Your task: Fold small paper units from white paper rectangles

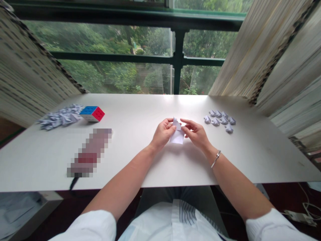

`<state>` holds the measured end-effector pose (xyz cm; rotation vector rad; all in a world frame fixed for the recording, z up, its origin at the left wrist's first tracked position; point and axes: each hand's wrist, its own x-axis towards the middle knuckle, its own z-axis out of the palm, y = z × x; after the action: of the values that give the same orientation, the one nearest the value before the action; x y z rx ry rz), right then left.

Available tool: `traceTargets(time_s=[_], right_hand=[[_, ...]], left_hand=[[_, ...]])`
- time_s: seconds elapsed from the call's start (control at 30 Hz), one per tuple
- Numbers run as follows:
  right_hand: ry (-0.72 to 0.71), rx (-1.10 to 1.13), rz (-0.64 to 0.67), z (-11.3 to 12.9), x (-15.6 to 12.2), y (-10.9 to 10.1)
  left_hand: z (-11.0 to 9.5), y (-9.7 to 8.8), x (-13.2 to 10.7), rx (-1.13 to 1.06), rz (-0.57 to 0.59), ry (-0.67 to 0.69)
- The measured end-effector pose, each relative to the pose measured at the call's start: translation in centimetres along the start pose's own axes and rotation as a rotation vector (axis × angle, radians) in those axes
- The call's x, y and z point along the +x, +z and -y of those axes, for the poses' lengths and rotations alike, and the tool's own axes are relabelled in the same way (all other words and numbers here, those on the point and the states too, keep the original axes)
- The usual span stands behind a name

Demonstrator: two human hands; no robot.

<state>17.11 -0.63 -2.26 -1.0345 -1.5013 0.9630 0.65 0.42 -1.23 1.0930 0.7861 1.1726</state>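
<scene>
A small white paper piece [177,135], partly folded, is held just above the middle of the white table [140,157]. My left hand [163,133] pinches its left edge between thumb and fingers. My right hand [196,133], with a silver bangle on the wrist, grips the paper's right side, index finger stretched over its top fold. Both hands meet over the paper.
Several small folded paper shapes [220,119] lie to the right of my hands. A pile of crumpled pale paper [60,116] and a colourful puzzle cube [92,113] sit at the far left. A blurred long object [89,152] lies front left. A window stands behind the table.
</scene>
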Motion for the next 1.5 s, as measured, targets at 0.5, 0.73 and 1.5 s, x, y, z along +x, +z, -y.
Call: traceTargets(time_s=[0.5, 0.73, 1.5], right_hand=[[0.234, 0.238, -0.007, 0.6, 0.3, -0.1], [0.238, 0.287, 0.054, 1.0, 0.1, -0.3], [0.211, 0.39, -0.008, 1.1, -0.1, 0.5]], left_hand=[[-0.3, 0.2, -0.5, 0.12, 0.017, -0.085], [-0.2, -0.2, 0.0, 0.063, -0.034, -0.135], [0.1, -0.2, -0.3, 0.41, -0.153, 0.176]])
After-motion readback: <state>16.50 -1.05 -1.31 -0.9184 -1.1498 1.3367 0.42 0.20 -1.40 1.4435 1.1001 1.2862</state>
